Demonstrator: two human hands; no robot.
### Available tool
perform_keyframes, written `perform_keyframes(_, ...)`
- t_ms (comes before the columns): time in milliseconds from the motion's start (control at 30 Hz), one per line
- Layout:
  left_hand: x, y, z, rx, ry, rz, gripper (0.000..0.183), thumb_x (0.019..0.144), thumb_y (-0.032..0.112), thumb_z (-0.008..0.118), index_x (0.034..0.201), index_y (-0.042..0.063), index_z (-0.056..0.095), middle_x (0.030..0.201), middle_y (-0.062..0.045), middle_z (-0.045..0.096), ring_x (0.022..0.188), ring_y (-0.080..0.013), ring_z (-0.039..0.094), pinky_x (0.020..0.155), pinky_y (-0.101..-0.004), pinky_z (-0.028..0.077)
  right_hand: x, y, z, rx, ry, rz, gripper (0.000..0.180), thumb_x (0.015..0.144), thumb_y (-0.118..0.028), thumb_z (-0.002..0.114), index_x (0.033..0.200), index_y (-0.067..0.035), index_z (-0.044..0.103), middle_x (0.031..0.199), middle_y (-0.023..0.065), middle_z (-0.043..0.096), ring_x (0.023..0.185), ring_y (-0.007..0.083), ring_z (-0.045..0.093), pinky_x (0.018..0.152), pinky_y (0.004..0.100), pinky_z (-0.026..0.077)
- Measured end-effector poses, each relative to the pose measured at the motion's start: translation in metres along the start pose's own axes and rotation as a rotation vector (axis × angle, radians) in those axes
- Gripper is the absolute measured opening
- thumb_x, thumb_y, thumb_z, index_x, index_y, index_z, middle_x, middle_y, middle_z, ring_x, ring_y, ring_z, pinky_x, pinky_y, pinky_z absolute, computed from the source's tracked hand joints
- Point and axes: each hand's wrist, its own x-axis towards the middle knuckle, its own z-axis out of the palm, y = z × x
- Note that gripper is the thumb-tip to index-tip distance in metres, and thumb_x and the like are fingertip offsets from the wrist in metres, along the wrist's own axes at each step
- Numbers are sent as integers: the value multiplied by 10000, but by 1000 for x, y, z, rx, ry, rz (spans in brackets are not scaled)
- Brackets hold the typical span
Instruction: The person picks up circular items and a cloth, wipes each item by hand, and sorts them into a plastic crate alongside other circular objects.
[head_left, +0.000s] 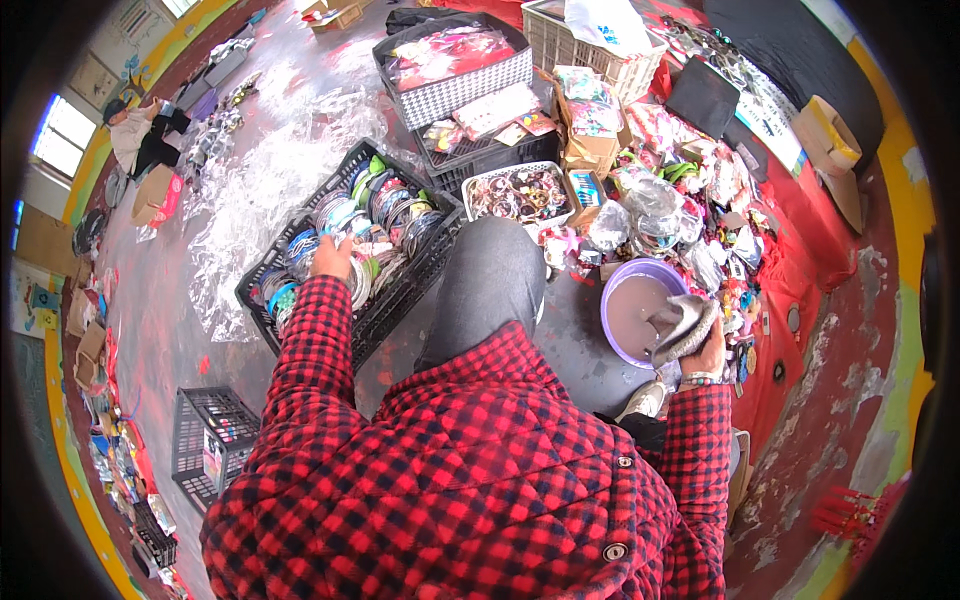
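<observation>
My left hand (332, 257) rests among headbands (390, 206) of many colours in a black plastic crate (375, 330), its fingertips on the bundles; whether it grips one, I cannot tell. At the right, my right hand (709, 352) holds a wet grey cloth (686, 328) over the right rim of a purple basin (611, 330). Murky water (634, 300) stands in the basin, and part of the cloth hangs over it. A blue band (283, 298) lies near the crate's left end.
A white basket (559, 219) of hair ties stands beyond my knee. Packaged accessories (660, 202) lie heaped behind the basin. Clear plastic film (232, 225) spreads left of the crate. A dark crate (217, 435) stands at lower left; a person (139, 135) sits far off at upper left.
</observation>
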Motion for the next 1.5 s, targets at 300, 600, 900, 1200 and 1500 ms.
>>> perform_keyframes(300,-85,201,-39,-1199,-573,831,274,846,62,487,1105,23,408,775,-88,568,688,-151,562,626,-269,463,-36,-9,57,233,-289,-29,437,904,-341,422,1226,-47,431,1215,121,489,1127,283,454,986,441,321)
perform_keyframes(600,-203,296,-4,-1204,-1026,773,115,857,105,549,928,15,561,834,-55,623,746,-106,570,701,-237,441,-56,-5,94,435,-438,95,483,911,-394,371,1236,-42,430,1249,108,472,1153,261,442,987,422,332)
perform_keyframes(900,-262,322,28,-804,-665,1258,178,731,-14,600,908,1,610,809,-43,585,764,-154,571,677,-271,447,-66,11,92,94,-513,-84,440,819,-226,606,1175,-25,442,1061,45,541,988,149,510,855,300,404)
perform_keyframes(1200,-266,317,31,-836,-844,1405,196,697,-14,619,892,9,624,858,-99,594,867,-277,563,771,-345,438,-66,6,89,194,-365,-101,348,848,-214,558,1108,8,497,1057,88,571,979,195,540,880,337,416)
perform_keyframes(1500,-257,293,43,-732,-544,1885,169,644,38,693,782,72,603,766,-54,588,748,-250,550,678,-351,437,-60,-11,83,318,-285,-81,209,836,-163,574,988,-20,566,923,77,608,838,178,594,785,347,500)
